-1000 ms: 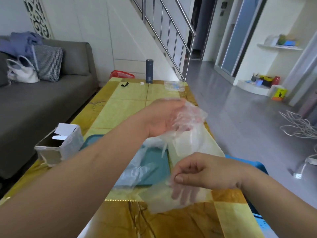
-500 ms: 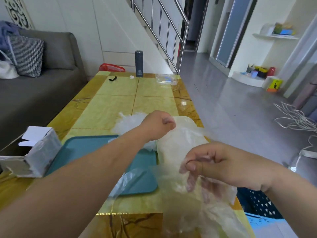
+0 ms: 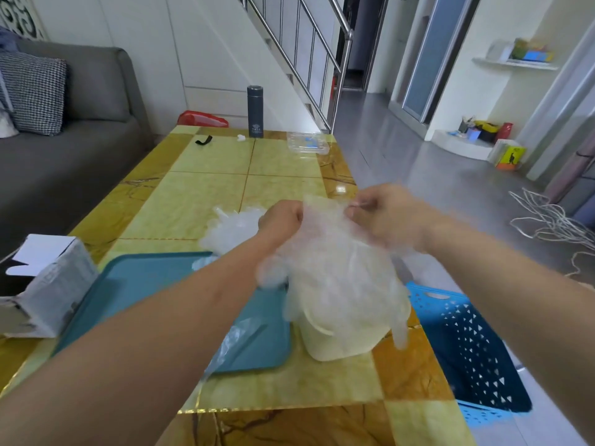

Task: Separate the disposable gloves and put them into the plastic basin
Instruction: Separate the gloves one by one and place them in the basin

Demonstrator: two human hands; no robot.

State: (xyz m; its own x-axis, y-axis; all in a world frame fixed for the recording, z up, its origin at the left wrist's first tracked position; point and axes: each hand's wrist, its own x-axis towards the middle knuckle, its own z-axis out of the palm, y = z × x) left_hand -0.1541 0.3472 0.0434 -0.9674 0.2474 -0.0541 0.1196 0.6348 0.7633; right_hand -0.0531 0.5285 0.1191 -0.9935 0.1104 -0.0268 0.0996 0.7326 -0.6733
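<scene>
Pretty bright overall, lit softly by daylight from the right, so hardly any hard shadows are cast. A small glare spot is seen near the table (image 3: 283, 381)'s far right edge, and the floor (image 3: 418, 194) is left glossy. The right hand (image 3: 386, 217) and gloves (image 3: 338, 268) are smeared by motion blur. Straight lines get bowed toward the frame edges.

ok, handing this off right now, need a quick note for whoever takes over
The left grip and right grip both pinch the top edge of a bunch of clear thin-plastic disposable gloves, held up over the yellow tiled table.
A loose pile of clear gloves lies on the table beyond the left grip.
The teal shallow plastic basin holds at least one clear glove.
Done: little. Left: pull the held bunch apart, drop each in the basin, then work through the pile.
</scene>
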